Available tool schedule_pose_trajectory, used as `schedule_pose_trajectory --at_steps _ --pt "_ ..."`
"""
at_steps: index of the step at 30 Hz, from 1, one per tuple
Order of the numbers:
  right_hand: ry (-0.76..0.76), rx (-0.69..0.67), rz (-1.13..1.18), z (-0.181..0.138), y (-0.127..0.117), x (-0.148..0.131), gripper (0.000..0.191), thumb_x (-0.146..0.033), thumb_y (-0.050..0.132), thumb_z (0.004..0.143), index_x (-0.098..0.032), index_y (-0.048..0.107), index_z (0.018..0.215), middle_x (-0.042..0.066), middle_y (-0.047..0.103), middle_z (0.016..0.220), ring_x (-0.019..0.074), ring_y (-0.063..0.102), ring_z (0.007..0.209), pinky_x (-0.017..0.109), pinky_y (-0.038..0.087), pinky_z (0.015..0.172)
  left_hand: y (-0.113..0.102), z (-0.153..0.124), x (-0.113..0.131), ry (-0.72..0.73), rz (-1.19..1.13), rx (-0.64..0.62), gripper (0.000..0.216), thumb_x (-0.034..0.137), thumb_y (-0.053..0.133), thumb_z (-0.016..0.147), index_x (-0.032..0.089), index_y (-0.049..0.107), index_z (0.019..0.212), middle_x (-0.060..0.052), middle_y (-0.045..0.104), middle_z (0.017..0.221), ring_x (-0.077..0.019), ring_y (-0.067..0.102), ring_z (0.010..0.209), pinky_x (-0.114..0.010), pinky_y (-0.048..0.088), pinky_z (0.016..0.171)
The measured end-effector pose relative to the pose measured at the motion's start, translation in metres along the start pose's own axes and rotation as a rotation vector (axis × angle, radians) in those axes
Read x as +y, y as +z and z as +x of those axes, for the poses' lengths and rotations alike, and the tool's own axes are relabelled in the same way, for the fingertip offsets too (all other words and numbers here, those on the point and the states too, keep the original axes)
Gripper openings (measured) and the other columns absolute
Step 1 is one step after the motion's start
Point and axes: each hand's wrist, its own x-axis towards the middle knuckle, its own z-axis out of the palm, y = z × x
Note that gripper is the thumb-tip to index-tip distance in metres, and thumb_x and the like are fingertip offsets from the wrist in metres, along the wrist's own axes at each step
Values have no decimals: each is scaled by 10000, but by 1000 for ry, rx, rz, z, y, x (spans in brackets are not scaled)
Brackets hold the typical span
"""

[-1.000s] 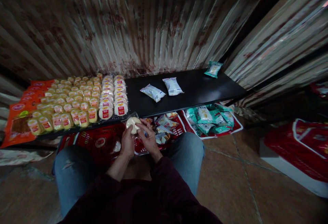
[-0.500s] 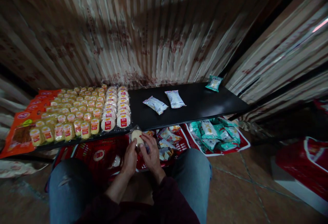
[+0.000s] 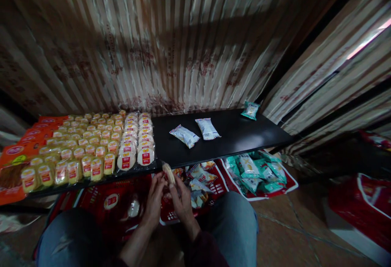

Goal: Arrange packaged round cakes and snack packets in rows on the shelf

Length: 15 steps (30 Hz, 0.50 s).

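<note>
Both my hands meet just below the front edge of the black table (image 3: 232, 136). My left hand (image 3: 155, 197) and my right hand (image 3: 183, 199) pinch one round pale wrapped cake (image 3: 169, 173) between their fingertips, held on edge. Right above it, on the table's left half, stand rows of the same round cakes with red labels (image 3: 136, 142) and rows of smaller yellow wrapped cakes (image 3: 76, 153). Two white snack packets (image 3: 195, 131) lie on the bare black part.
A teal packet (image 3: 249, 110) lies at the table's far right corner. Under the table are a red basket (image 3: 122, 193) with a few packets and a red bag of teal packets (image 3: 259, 171). Striped curtains hang behind. My knees frame the hands.
The cake has turned from flat, face up, to standing on edge in my fingers. The camera has tilted up, so the table and hands sit lower in view.
</note>
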Motion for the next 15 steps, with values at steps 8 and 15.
schedule_pose_trajectory --at_steps 8,15 --pt "303 176 167 34 -5 -10 493 -484 500 863 -176 519 1247 37 688 815 154 598 615 257 488 577 5 17 20 45 50 -8 374 422 645 717 179 618 1001 -51 680 881 -179 639 789 -296 498 738" --pt "265 83 318 91 -1 -1 413 -424 617 764 -193 583 1105 40 700 909 186 651 809 307 521 760 8 51 44 45 -24 27 433 360 668 676 163 642 1060 -75 659 995 -176 652 774 -331 499 788"
